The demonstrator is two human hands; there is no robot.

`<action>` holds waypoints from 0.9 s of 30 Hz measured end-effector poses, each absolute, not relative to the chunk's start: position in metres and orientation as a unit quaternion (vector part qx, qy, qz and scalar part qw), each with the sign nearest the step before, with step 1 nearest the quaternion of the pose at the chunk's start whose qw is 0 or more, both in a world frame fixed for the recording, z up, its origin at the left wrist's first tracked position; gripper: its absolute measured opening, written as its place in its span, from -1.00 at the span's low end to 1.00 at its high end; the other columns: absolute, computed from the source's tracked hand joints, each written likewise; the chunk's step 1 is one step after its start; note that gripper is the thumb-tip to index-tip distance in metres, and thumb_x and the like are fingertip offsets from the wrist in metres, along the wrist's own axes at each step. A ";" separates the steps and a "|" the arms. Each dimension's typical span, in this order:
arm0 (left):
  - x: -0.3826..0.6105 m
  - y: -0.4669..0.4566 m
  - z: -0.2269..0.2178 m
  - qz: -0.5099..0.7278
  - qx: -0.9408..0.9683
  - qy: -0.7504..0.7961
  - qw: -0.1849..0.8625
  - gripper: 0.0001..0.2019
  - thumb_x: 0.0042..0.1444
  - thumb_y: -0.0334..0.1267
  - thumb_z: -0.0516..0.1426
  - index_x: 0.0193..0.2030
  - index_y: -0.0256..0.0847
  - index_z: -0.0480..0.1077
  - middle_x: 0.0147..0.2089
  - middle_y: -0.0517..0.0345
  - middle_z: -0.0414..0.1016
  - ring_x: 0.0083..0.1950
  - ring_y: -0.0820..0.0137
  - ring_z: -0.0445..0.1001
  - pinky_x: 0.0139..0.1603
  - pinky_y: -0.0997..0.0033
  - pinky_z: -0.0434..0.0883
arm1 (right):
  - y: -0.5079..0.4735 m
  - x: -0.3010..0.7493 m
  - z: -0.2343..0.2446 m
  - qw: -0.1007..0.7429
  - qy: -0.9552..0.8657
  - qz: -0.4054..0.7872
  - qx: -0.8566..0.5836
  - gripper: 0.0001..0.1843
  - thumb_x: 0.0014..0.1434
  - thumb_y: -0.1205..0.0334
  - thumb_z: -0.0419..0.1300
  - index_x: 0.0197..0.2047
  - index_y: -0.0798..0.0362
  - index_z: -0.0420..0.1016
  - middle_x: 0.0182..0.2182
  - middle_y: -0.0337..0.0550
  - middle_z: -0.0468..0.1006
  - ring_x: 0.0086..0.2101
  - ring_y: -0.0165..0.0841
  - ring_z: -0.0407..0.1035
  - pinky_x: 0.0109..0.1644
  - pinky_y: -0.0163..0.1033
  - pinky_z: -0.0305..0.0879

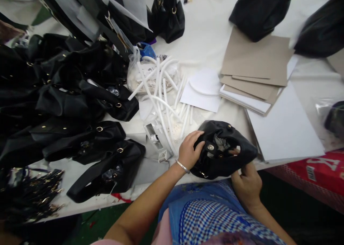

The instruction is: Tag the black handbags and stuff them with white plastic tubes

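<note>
A black handbag [223,169] lies at the table's front edge, its opening facing up with a metal snap and some grey stuffing showing inside. My left hand [189,150], with a silver bangle at the wrist, grips the bag's left rim, fingers over the edge. At the bag's lower right, my right hand [247,184] is wrapped around the side near the handle, and part of a finger shows through the gap there. White plastic tubes [163,94] lie in a loose heap just beyond the bag.
Many black handbags [61,98] crowd the left side. Brown cardboard sheets [255,62] and white sheets [287,130] are stacked at the right. More black bags [260,12] stand at the back. Straps with metal clips [40,194] lie at the front left.
</note>
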State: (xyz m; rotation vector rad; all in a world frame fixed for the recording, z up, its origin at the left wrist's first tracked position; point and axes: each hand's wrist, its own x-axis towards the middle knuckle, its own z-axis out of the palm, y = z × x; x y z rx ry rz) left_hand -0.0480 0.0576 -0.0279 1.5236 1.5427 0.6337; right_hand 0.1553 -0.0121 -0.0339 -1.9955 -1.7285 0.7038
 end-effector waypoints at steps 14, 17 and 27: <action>-0.052 0.047 -0.030 0.327 0.617 0.535 0.475 -0.74 0.06 -0.31 0.20 -0.07 -0.13 0.43 -0.11 0.08 0.47 -0.07 0.35 0.44 0.01 0.33 0.43 | 0.051 0.139 -0.025 0.143 -0.608 0.446 -0.642 -0.67 0.09 0.02 0.16 -0.14 0.00 0.47 -0.19 -0.09 0.55 -0.12 -0.13 0.42 0.02 -0.01 0.31; -0.050 0.047 -0.028 0.334 0.604 0.528 0.495 -0.72 0.04 -0.31 0.22 -0.07 -0.16 0.42 -0.14 0.08 0.46 -0.15 0.39 0.46 -0.05 0.37 0.46 | 0.053 0.132 -0.016 0.161 -0.522 0.515 -0.661 -0.65 0.00 -0.05 0.22 -0.22 0.01 0.46 -0.33 -0.12 0.57 -0.28 -0.17 0.48 -0.20 -0.09 0.41; -0.048 0.044 -0.027 0.350 0.611 0.545 0.456 -0.84 0.12 -0.30 0.15 -0.15 -0.18 0.47 -0.18 0.10 0.52 -0.18 0.41 0.49 -0.10 0.40 0.49 | 0.049 0.122 -0.012 0.197 -0.395 0.570 -0.693 -0.62 -0.07 -0.06 0.29 -0.27 0.04 0.50 -0.41 -0.14 0.62 -0.37 -0.19 0.52 -0.28 -0.11 0.46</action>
